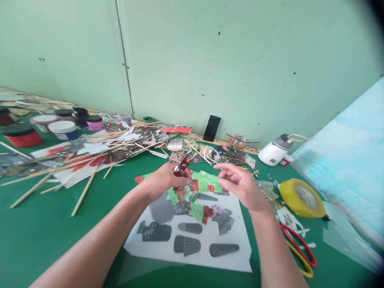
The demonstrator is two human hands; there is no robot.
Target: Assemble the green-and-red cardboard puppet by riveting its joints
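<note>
The dark red cutout [182, 165] could slip and drop among the coloured scraps [210, 184] on the white sheet [240, 256], since only the fingertips of the left hand [163, 182] pinch its lower end (what it is made of is hard to tell). That hand is raised above the sheet's far edge, grip clenched on the cutout. The right hand [240, 185] hovers beside it over the same edge, fingers loosely parted, apparently empty.

Lower part of the dark red cutout [182, 163] hidden inside the left hand [163, 182], both forearms cut off at the bottom edge, pale blue sheet [351, 160] blurred, scraps by the wall too small to tell
</note>
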